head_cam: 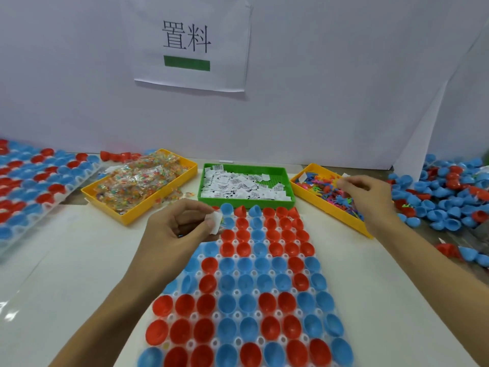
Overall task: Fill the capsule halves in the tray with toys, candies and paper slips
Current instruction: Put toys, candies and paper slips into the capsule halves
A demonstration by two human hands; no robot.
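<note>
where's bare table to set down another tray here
Bare white table lies left of the capsule tray, bordered by the yellow candy bin and the left hand. A narrower strip sits right of the tray. The far right is crowded with loose capsule halves.

a white paper sheet on the back wall reads "置料" in black, with a green bar beneath. print on the paper slips is too small to read.
</note>
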